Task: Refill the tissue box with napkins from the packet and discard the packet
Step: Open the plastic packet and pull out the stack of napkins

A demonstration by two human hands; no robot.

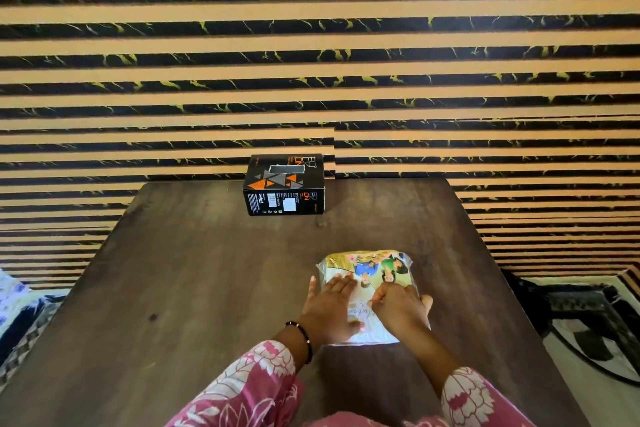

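A clear plastic napkin packet (372, 269) with a colourful printed picture lies flat on the dark wooden table (194, 270), right of centre. My left hand (329, 310) rests flat on its near left part, fingers spread. My right hand (398, 308) presses on its near right part, fingers curled and pinching the wrapper. The black tissue box (284, 184) with orange and grey triangles stands at the table's far edge, its top slot showing no tissue.
A striped black-and-tan wall rises behind the table. Patterned cloth (20, 322) lies off the table's left side, and a black-and-white rug (595, 333) lies on the floor to the right.
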